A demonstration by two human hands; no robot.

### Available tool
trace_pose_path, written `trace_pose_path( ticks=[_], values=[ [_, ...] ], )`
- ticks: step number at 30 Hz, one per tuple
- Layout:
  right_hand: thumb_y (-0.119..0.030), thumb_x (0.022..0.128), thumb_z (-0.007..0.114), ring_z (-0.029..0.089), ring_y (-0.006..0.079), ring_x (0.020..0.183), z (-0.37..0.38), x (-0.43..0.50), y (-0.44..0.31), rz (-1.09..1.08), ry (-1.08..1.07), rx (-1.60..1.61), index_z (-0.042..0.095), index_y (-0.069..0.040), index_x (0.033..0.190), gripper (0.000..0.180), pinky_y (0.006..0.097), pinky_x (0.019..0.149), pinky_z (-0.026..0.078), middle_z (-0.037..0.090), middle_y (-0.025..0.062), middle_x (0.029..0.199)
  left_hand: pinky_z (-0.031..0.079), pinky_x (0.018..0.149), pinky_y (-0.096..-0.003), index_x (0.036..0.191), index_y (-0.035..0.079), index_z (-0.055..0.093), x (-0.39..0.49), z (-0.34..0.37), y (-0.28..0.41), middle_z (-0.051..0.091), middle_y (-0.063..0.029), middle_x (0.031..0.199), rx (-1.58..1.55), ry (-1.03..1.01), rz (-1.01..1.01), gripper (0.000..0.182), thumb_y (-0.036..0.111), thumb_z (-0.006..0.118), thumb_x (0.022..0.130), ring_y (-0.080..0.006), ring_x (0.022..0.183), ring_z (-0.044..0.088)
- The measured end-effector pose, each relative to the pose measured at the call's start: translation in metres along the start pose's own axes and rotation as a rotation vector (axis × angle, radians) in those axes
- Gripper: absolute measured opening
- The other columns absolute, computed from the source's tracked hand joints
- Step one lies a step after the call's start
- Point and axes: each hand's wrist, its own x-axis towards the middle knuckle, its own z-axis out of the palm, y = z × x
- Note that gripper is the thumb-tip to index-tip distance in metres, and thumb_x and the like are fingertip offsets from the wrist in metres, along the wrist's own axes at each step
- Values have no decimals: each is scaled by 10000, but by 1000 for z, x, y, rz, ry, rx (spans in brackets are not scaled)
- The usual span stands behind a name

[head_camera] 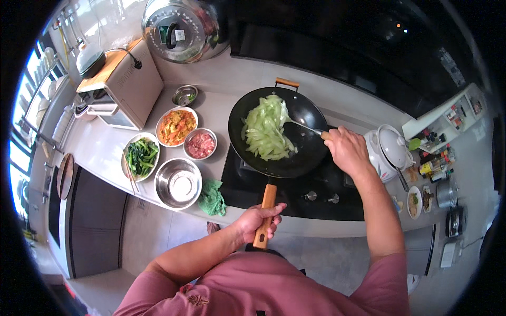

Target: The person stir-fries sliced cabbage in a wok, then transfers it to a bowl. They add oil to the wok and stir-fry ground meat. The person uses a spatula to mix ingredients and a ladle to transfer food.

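My left hand (257,223) is wrapped around the wooden handle (269,197) of a black wok (306,158). The wok rests over the left side of a black glass cooktop (253,187). In my right hand (348,150) is a metal spatula (303,126) with a wooden grip. Its blade reaches the right edge of a heap of pale green sliced vegetable (265,128), which fills the wok's left half. The blade's tip is partly hidden by the slices. Bare dark metal shows on the wok's right side.
Left of the cooktop are an empty steel bowl (178,183), raw meat pieces (201,145), cooked egg and tomato (176,127), leafy greens (142,157) with chopsticks (128,170), and a green cloth (212,197). A white lidded pot (389,146) and sauce bottles (435,166) stand right. Behind left is a toaster oven (122,87).
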Motion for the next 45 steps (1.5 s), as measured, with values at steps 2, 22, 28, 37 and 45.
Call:
trace_pose_path(
  ticks=[2, 22, 28, 37, 45],
  values=[
    [-171, 921, 710, 644, 327, 902, 14, -15, 0, -138, 159, 8, 641, -54, 1037, 178, 458, 771, 529, 611, 120, 946, 508, 484, -310, 1120, 103, 562, -1, 4, 0, 549, 5, 699, 68, 114, 3, 277, 302, 714, 1003, -132, 508, 533],
    [-101, 912, 687, 690, 389, 870, -50, -176, -95, 193, 56, 349, 554, -39, 1411, 520, 480, 720, 552, 635, 184, 1036, 408, 367, -287, 1018, 41, 570, -109, -30, 6, 506, -15, 538, 194, 131, 86, 161, 119, 697, 957, -141, 361, 496],
    [-90, 908, 691, 674, 400, 867, -41, -112, -136, 109, 194, 435, 567, -51, 1418, 526, 485, 711, 550, 632, 171, 1037, 444, 370, -315, 1062, 17, 545, -174, -60, 28, 530, -33, 586, 221, 141, 181, 212, 136, 688, 960, -150, 376, 514],
    [-134, 989, 597, 682, 319, 812, -13, -36, -242, -305, 208, 342, 563, -97, 1406, 419, 432, 659, 559, 593, 113, 937, 442, 361, -315, 1124, -7, 531, -294, -91, -9, 555, -69, 581, 195, 382, 228, 242, 31, 687, 944, -178, 384, 545],
    [-118, 947, 642, 673, 310, 789, -26, -45, -257, -444, 76, 339, 564, -79, 1417, 478, 438, 650, 551, 574, 114, 923, 461, 380, -327, 1093, 21, 550, -341, -111, -35, 511, -23, 643, 79, 535, 365, 236, 64, 710, 925, -156, 398, 503]
  ],
)
